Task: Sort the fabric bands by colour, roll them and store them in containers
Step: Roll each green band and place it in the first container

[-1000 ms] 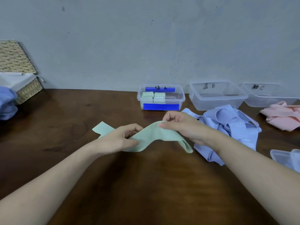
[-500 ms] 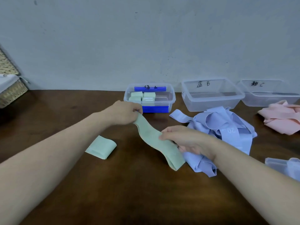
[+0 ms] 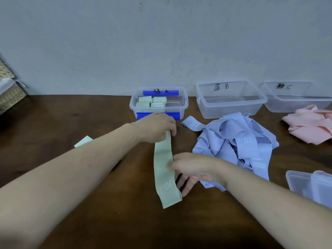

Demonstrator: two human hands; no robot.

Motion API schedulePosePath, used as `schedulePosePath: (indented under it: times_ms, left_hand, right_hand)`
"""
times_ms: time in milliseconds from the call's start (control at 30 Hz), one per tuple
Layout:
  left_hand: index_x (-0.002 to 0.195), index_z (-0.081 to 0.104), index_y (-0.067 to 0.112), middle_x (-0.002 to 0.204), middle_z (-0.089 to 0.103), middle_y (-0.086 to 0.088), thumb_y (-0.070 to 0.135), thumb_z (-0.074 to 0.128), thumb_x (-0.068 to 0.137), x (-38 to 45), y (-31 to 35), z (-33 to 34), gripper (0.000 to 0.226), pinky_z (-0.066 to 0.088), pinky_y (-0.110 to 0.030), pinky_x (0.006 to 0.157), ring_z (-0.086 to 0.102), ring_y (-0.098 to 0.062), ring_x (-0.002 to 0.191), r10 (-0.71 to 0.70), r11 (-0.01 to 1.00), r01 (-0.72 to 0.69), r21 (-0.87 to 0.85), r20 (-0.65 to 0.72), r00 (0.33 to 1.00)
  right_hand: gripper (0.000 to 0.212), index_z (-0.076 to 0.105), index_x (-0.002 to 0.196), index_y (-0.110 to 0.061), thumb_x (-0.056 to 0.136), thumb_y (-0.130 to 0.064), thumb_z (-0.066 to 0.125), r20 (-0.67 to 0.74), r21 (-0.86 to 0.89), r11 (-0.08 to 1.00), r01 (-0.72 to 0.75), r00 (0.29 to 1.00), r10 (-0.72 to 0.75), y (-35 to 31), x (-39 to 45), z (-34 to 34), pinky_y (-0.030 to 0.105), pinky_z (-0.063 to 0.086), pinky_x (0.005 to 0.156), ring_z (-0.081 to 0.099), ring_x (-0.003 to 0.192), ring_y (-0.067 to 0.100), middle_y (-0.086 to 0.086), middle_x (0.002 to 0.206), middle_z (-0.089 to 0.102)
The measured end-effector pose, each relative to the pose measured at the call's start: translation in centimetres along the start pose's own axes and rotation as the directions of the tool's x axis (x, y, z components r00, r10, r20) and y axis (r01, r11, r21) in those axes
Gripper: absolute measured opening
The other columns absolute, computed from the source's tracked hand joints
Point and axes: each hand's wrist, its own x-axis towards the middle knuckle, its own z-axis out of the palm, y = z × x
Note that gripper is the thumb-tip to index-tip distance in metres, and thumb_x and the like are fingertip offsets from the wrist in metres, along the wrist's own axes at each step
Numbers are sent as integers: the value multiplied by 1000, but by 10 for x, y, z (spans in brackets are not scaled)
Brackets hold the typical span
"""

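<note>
A pale green fabric band (image 3: 164, 169) lies stretched lengthwise on the brown table (image 3: 71, 119), with a white "10" printed near its near end. My left hand (image 3: 156, 128) grips its far end just in front of container A (image 3: 181, 108), which holds several rolled green bands (image 3: 150, 102). My right hand (image 3: 190, 169) pinches the band at its middle, thumb on top and fingers beneath. A second green band (image 3: 84, 141) lies to the left, mostly hidden behind my left forearm.
Clear container B (image 3: 230, 106) and container C (image 3: 294, 105) stand along the wall. In front of them lie a heap of blue bands (image 3: 233, 141) and a heap of pink bands (image 3: 310, 123). Clear lids (image 3: 312, 186) sit at the right edge. A wicker basket (image 3: 9, 94) stands far left.
My left hand has drawn the band's far end up toward container A, so the band now runs straight between my hands. My right hand slid along to its middle.
</note>
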Motion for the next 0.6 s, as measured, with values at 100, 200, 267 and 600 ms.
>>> schedulePosePath:
  times_ms: [100,200,267,600]
  left_hand:
    - [123,61,31,150,38,5,10,56,87,-16,3,13,42,22,-35,115,33,-19,138,-22,1000,25,18,-154,988]
    - [124,60,30,152,34,6,18,58,90,-41,13,22,36,40,-41,103,45,-18,127,-77,981,41,-191,-189,979]
    - [121,62,31,149,37,8,20,59,92,-60,22,25,31,44,-35,98,48,-13,122,-101,963,47,-266,-193,976]
    - [105,59,32,113,48,20,18,58,96,-145,74,58,16,50,-31,88,58,-6,94,-229,786,4,-618,-285,931]
  right_hand:
    - [25,62,113,-16,104,-20,38,-54,-38,999,3,999,-5,2,-4,13,30,59,60,72,68,21,11,94,73]
    - [22,61,113,-13,105,-26,46,-137,-62,998,4,990,-13,6,-8,25,29,58,57,70,63,20,13,88,72]
    - [23,60,110,-13,103,-34,51,-200,-61,998,12,979,-24,6,-13,33,30,59,57,70,62,20,14,87,72]
    - [70,30,148,-28,93,-12,69,-366,191,959,209,922,-128,28,-37,66,37,62,70,75,84,28,7,117,68]
